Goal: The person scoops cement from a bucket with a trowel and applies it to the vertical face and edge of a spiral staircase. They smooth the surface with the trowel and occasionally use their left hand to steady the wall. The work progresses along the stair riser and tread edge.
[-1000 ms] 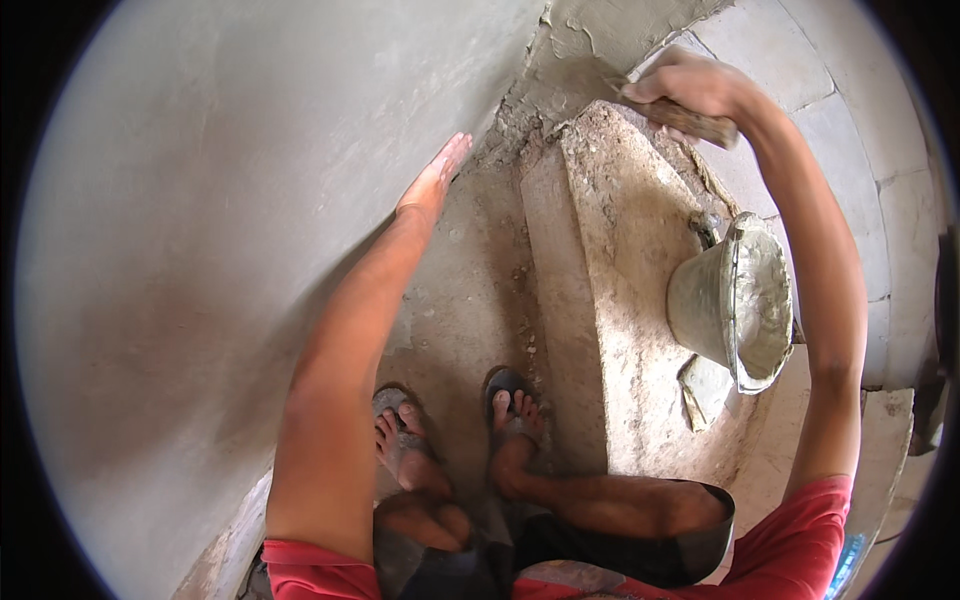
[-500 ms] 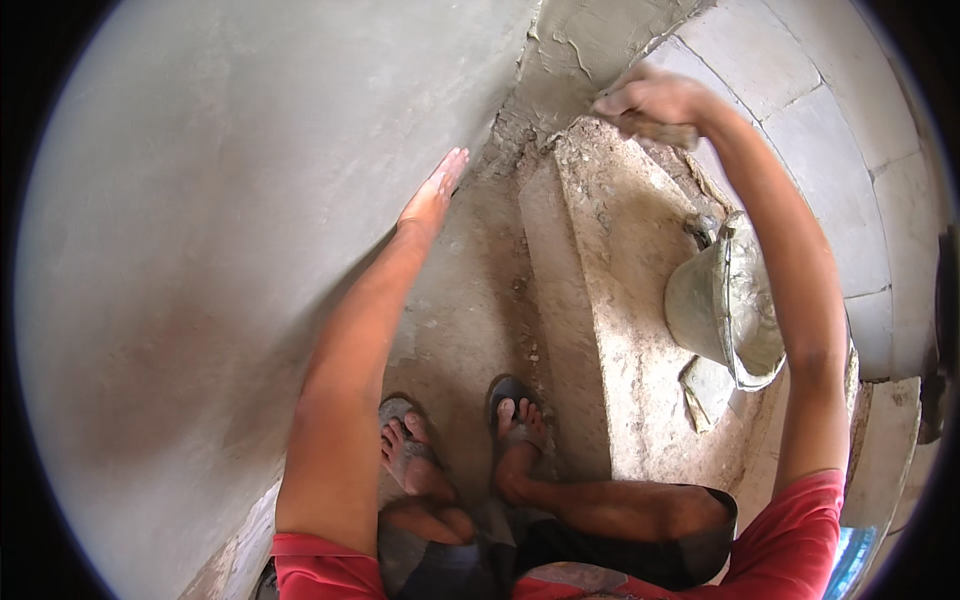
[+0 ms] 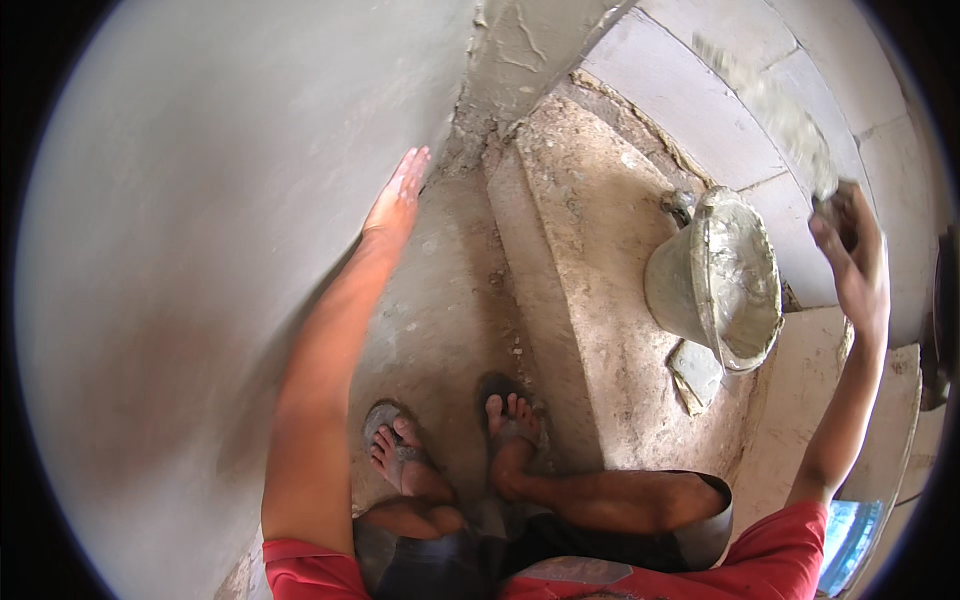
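My left hand [image 3: 398, 190] lies flat, fingers extended, against the smooth grey plastered wall [image 3: 200, 220], close to its rough lower edge. My right hand [image 3: 850, 255] is off to the right, closed round the handle of a mortar-coated trowel [image 3: 770, 110], whose long blade is smeared by motion over the pale tiles [image 3: 690, 110]. Left of that hand, a pail of grey mortar [image 3: 675, 290] rests tilted on a rough concrete step [image 3: 570, 200]. Beside the step, wet mortar [image 3: 510, 55] covers the corner where it meets the wall.
My feet in sandals [image 3: 410, 455] stand on the dusty floor [image 3: 420, 320] between wall and step. A broken slab piece [image 3: 695, 375] lies below the pail, and a small dark object [image 3: 676, 205] sits behind it. A blue object [image 3: 845, 545] shows at the lower right.
My right hand has swung right and down from the mortared corner to beside the pail, trowel pointing upward. The view has shifted slightly; my left hand stays on the wall.
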`<action>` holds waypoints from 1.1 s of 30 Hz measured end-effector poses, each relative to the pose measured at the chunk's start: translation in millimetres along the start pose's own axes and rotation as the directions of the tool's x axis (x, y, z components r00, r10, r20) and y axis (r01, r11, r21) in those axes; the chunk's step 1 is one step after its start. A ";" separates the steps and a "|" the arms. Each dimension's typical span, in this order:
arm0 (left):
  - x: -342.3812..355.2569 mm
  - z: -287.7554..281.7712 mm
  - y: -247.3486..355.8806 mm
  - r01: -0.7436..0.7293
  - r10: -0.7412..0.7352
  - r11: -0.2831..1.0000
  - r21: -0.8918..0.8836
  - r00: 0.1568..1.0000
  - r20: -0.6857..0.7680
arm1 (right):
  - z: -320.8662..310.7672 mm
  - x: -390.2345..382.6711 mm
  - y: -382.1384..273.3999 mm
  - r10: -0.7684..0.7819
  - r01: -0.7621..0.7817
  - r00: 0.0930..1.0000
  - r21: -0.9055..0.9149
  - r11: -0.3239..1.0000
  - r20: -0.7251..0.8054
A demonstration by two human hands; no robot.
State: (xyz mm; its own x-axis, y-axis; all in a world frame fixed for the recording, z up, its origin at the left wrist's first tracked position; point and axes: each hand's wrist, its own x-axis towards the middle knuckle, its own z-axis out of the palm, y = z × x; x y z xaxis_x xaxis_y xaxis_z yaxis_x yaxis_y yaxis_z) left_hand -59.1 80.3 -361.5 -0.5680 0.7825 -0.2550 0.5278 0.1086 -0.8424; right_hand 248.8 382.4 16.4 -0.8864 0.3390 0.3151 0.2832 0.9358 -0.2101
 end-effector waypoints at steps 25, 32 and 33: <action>16.6 10.4 14.8 0.057 -0.051 0.994 -0.096 0.997 0.065 | 4.9 -97.2 91.5 0.174 0.043 0.962 -0.745 0.665 0.211; 20.5 21.1 20.6 0.076 -0.076 0.987 -0.139 0.997 0.005 | 18.0 -98.0 83.6 0.192 0.003 0.952 -0.638 0.770 0.237; 21.7 21.9 22.1 0.081 -0.086 0.987 -0.138 0.996 -0.029 | 19.2 -97.3 81.5 0.205 -0.008 0.944 -0.606 0.796 0.257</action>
State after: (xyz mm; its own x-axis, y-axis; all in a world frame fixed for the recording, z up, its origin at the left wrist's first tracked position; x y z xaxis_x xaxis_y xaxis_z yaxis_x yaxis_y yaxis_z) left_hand -73.7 86.3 -396.1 -0.5930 0.7875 -0.1681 0.5621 0.2553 -0.7867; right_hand 351.1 423.9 -49.2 -0.8732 0.4871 0.0165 0.4540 0.8008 0.3907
